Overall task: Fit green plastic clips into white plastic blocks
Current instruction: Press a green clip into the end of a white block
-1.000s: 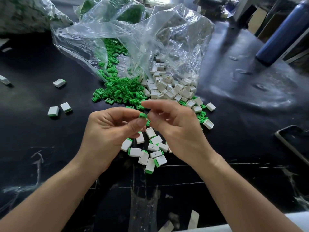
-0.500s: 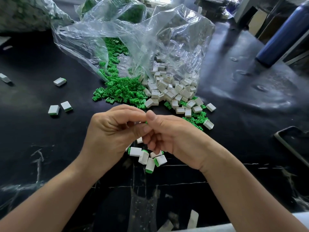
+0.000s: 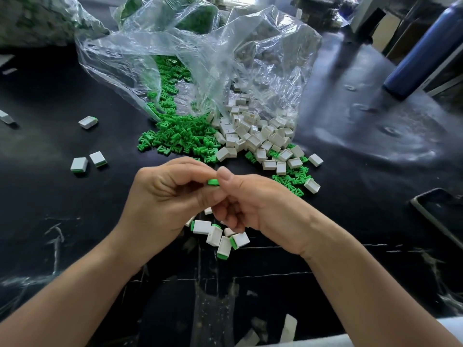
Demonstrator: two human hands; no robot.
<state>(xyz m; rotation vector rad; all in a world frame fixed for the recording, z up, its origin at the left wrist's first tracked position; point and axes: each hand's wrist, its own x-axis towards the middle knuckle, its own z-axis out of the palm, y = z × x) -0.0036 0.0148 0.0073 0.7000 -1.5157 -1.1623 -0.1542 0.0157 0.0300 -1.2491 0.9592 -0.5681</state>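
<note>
**Hands closed back on one clip, green end showing again**

Nearest, the left hand (image 3: 162,196) and right hand (image 3: 263,209) meet fingertip to fingertip just above the tabletop (image 3: 75,234). Both grips are closed and pinch the same green clip (image 3: 213,182). Left fingers curl over it and the right thumb sits against its right edge.

A second ago the hands were slightly apart with the clip at the left thumb. Half a second ago they were squeezed together and the clip was almost hidden. Now a green end pokes out again. Probably mid press-in or a reseat. The white block it goes into is hidden inside the fingers, so I cannot tell if it is seated.

Directly under the hands is the finished pile (image 3: 218,234), white blocks with green ends, same as before.

Farther out, the loose clips (image 3: 180,136) and white blocks (image 3: 250,136) spill from the plastic bag (image 3: 200,58), the two heaps touching. A few clips are mixed among the blocks on the right, so the next pick there may need sorting. Reach to both heaps looks unobstructed.

Two finished pieces (image 3: 87,162) lie well to the left. A phone (image 3: 438,214) lies at the right edge and a blue bottle (image 3: 421,46) stands at far right.
</note>
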